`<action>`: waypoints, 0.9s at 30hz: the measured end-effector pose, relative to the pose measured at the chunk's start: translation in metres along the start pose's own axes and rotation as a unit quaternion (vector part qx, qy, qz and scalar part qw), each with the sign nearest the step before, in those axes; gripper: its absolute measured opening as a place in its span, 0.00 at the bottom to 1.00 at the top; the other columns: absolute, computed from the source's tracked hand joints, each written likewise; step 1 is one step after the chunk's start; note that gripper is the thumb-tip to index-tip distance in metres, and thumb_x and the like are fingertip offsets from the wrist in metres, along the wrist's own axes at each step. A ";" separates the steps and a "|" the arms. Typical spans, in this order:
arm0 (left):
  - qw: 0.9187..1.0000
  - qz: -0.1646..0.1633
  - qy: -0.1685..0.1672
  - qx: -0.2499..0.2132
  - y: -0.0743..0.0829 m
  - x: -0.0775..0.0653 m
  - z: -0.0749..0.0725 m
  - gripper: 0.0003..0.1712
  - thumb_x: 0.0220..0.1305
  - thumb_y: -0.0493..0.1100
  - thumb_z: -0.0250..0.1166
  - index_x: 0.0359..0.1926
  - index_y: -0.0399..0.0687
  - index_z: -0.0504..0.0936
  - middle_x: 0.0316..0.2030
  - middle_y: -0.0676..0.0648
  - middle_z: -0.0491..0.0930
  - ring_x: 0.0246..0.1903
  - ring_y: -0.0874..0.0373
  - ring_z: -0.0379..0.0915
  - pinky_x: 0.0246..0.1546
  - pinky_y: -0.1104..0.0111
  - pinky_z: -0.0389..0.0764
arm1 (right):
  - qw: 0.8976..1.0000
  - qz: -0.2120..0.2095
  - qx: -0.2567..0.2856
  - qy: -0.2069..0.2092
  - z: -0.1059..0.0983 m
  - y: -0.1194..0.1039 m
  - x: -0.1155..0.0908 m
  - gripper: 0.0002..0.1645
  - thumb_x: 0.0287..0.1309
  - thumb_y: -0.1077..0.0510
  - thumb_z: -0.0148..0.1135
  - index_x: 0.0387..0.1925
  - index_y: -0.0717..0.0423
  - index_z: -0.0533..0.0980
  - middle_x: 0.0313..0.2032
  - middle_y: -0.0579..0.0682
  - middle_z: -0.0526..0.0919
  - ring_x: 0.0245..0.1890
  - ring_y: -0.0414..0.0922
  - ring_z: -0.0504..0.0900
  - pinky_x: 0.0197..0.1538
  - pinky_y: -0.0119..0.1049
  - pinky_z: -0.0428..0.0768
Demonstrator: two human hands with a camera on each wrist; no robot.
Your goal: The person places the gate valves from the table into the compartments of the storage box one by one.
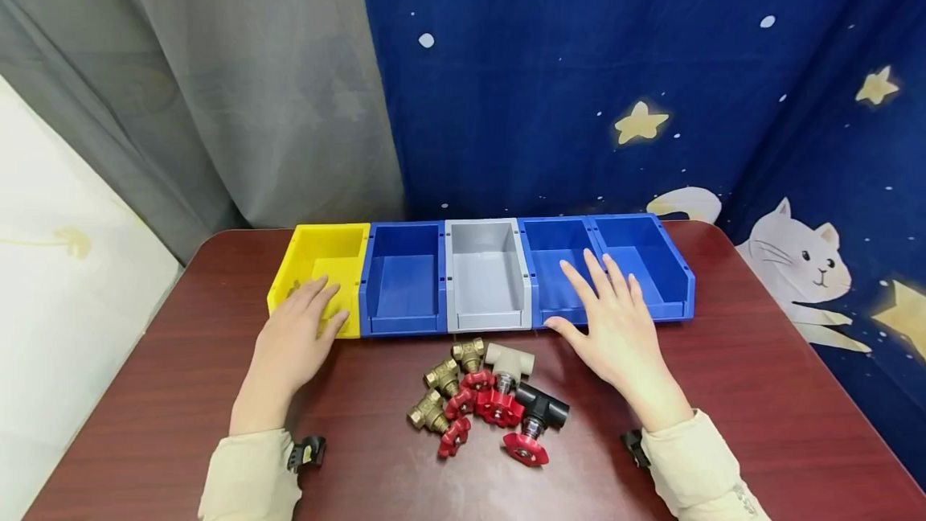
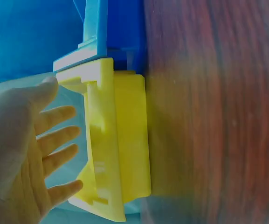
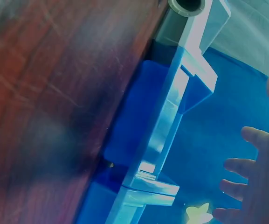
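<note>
Left hand (image 1: 292, 336): fingers extended and parted, at the front of the rectangular yellow plastic bin (image 1: 331, 244); contact not discernible. Right hand (image 1: 615, 322): fingers spread, at two adjoining blue plastic bins (image 1: 628, 233). Between: third blue bin (image 1: 405, 244), grey plastic bin (image 1: 483, 241). In front, on the reddish-brown table (image 1: 362, 457): three brass valves (image 1: 442, 377), beige tee valve (image 1: 510, 361), black tee valve (image 1: 542, 406), all with red handwheels (image 1: 499, 408).
</note>
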State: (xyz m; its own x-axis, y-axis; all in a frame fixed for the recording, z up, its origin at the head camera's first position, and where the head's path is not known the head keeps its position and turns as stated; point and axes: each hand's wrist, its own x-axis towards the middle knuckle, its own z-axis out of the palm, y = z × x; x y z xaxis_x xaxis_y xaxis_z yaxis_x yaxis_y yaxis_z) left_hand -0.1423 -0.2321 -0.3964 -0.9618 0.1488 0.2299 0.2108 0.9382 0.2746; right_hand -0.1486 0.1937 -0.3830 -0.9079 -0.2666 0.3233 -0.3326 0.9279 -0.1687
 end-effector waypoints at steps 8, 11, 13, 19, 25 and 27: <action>0.998 -0.048 -0.042 -0.023 0.000 -0.001 0.005 0.27 0.72 0.50 0.60 0.64 0.37 0.74 0.61 0.33 0.73 0.61 0.35 0.66 0.62 0.40 0.65 | 1.000 -0.005 0.019 0.020 -0.008 -0.004 -0.001 0.45 0.62 0.36 0.61 0.75 0.43 0.58 0.74 0.57 0.56 0.74 0.59 0.52 0.71 0.63 0.52; 0.997 -0.055 -0.050 -0.024 0.002 -0.001 0.005 0.27 0.71 0.49 0.61 0.64 0.39 0.75 0.60 0.34 0.75 0.59 0.35 0.69 0.60 0.40 0.67 | 0.999 -0.011 0.025 0.018 -0.011 -0.007 -0.001 0.44 0.63 0.36 0.60 0.75 0.43 0.59 0.73 0.57 0.59 0.72 0.60 0.56 0.70 0.62 0.54; 0.997 -0.056 -0.053 -0.023 0.003 -0.001 0.004 0.26 0.71 0.48 0.61 0.63 0.39 0.75 0.59 0.34 0.76 0.58 0.35 0.70 0.59 0.39 0.68 | 0.999 -0.013 0.029 0.015 -0.015 -0.009 -0.003 0.43 0.64 0.34 0.59 0.74 0.44 0.61 0.73 0.57 0.60 0.72 0.60 0.57 0.70 0.61 0.56; 0.998 -0.038 -0.053 -0.022 0.004 0.000 0.002 0.23 0.70 0.46 0.63 0.61 0.41 0.77 0.54 0.36 0.80 0.53 0.37 0.75 0.54 0.41 0.73 | 0.998 -0.012 0.051 0.018 -0.028 -0.012 -0.007 0.41 0.63 0.33 0.58 0.71 0.48 0.66 0.70 0.56 0.66 0.70 0.60 0.61 0.68 0.61 0.60; 0.998 -0.035 -0.057 -0.022 -0.002 0.004 0.000 0.19 0.68 0.45 0.65 0.56 0.42 0.81 0.51 0.38 0.81 0.51 0.38 0.76 0.52 0.42 0.75 | 0.997 -0.008 0.071 -0.006 -0.038 -0.020 -0.015 0.40 0.64 0.31 0.56 0.70 0.48 0.68 0.69 0.56 0.68 0.68 0.60 0.64 0.67 0.62 0.60; 0.997 -0.037 -0.061 -0.023 -0.003 0.005 -0.001 0.16 0.67 0.45 0.65 0.53 0.42 0.83 0.50 0.37 0.82 0.49 0.39 0.77 0.51 0.42 0.75 | 0.997 -0.014 0.072 -0.015 -0.039 -0.024 -0.019 0.40 0.64 0.32 0.57 0.69 0.47 0.68 0.68 0.55 0.69 0.68 0.59 0.65 0.67 0.62 0.61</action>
State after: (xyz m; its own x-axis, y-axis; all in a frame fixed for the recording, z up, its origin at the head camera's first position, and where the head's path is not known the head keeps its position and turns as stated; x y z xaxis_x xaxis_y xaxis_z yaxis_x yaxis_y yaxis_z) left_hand -0.1476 -0.2350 -0.3950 -0.9885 0.1196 0.0925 0.1438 0.9328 0.3305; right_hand -0.1134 0.1870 -0.3491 -0.9043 -0.3015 0.3022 -0.3892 0.8732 -0.2935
